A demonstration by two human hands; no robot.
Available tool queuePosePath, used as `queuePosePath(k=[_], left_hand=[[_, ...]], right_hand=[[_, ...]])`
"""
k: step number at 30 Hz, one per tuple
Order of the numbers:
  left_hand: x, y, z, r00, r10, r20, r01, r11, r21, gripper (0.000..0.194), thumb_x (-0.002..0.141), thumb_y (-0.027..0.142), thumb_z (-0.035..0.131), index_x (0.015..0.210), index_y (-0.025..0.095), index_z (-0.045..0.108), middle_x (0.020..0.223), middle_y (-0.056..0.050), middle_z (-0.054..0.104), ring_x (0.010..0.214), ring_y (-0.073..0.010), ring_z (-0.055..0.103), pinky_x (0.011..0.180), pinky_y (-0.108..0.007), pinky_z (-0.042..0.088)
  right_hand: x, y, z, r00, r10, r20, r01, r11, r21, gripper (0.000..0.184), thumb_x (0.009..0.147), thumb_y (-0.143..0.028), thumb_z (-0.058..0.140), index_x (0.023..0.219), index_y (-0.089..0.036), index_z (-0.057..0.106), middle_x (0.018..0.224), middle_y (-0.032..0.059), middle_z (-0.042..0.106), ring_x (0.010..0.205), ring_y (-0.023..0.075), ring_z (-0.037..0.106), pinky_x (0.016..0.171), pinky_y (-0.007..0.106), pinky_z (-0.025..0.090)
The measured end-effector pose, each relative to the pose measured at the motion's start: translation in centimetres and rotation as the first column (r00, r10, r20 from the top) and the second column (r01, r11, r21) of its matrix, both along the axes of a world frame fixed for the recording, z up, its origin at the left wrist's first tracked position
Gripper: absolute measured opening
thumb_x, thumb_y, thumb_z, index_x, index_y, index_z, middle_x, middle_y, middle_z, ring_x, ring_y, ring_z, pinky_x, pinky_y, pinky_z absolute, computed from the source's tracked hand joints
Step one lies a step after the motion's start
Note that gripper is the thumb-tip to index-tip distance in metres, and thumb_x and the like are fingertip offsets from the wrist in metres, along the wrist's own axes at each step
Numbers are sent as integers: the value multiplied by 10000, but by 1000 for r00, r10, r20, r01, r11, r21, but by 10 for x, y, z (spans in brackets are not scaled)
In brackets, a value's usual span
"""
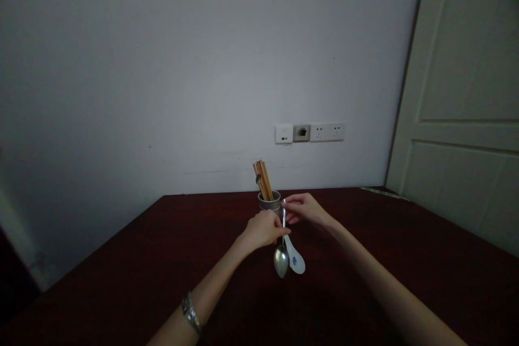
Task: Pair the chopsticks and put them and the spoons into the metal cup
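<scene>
A metal spoon hangs or lies with its bowl toward me and its handle pointing to the wall. My right hand is closed, with its fingertips pinching the far end of that handle. Lower down, my left hand is closed, its thumb and fingers across the same handle. Beside the metal bowl is a white ceramic spoon with a blue mark; its handle runs up to my left thumb, and whether that hand also grips it I cannot tell. Just behind my hands stands a metal cup holding chopsticks and a small metal spoon.
The dark red table meets a pale wall at the back. Wall sockets and a switch sit above the table. A panelled door stands at the right, near a thin green-white strip on the table's far edge.
</scene>
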State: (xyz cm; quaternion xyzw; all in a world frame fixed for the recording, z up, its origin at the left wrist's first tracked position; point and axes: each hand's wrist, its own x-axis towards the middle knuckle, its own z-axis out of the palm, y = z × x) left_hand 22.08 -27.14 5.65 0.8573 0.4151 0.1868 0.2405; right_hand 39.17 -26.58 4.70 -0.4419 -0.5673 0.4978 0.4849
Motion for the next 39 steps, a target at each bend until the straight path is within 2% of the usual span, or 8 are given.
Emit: queuePosePath(k=[4,7,10,18,24,30,34,39], left_hand=[[-7,22,3,953,40,300,-15,996,-87,352,711,442,523,558,136,604,471,-9,537,377,-76,438,382,-179,292],[-11,40,1,789,167,592,-65,980,-189,324,697,436,548,625,125,601,476,11,504,355,-69,412,364,-184,318],[-9,49,-9,628,218,747,-68,972,-226,304,662,419,597,653,115,608,475,22,488,359,-66,407,349,-183,324],[20,40,-43,442,244,863,-5,963,-269,366,655,461,608,543,115,560,387,40,435,285,-36,327,303,-173,228],[28,31,-42,332,266,905,45,954,-297,484,615,460,662,947,110,618,512,46,499,301,-26,337,292,-165,206],[27,30,-38,228,332,915,-17,941,-337,402,610,486,651,527,114,523,378,67,381,277,-16,281,300,-166,182],[22,31,-30,161,359,919,-19,932,-361,406,575,475,683,529,124,486,420,66,407,289,-5,272,302,-162,173],[14,35,-24,122,383,916,-8,923,-385,417,551,493,690,594,128,493,484,74,424,308,4,272,308,-160,167]], right_hand=[[13,3,5,986,-103,-134,104,995,0,160,681,-236,665,771,-115,612,586,28,641,509,116,619,446,189,521],[23,5,9,940,-206,-273,207,978,-24,103,688,-186,655,757,-123,612,614,28,649,520,109,622,446,176,524],[28,7,10,864,-283,-416,287,956,-53,47,711,-155,628,744,-125,613,615,31,654,547,109,632,479,172,536],[16,18,-8,692,-297,-658,328,941,-81,54,692,-104,635,675,-135,593,612,26,666,598,110,647,551,150,553],[3,22,-18,681,-253,-688,283,957,-72,35,693,-101,627,676,-119,601,646,51,676,625,127,654,602,159,559],[-4,23,-21,691,-240,-682,249,965,-88,22,699,-99,618,712,-92,602,721,87,681,686,150,660,635,179,563],[-8,19,-19,729,-214,-651,198,975,-98,18,732,-118,586,717,-111,595,760,86,686,735,161,660,636,184,561],[-9,10,-15,846,-144,-513,97,988,-118,53,765,-136,548,777,-117,597,802,104,688,749,162,664,612,190,555]])
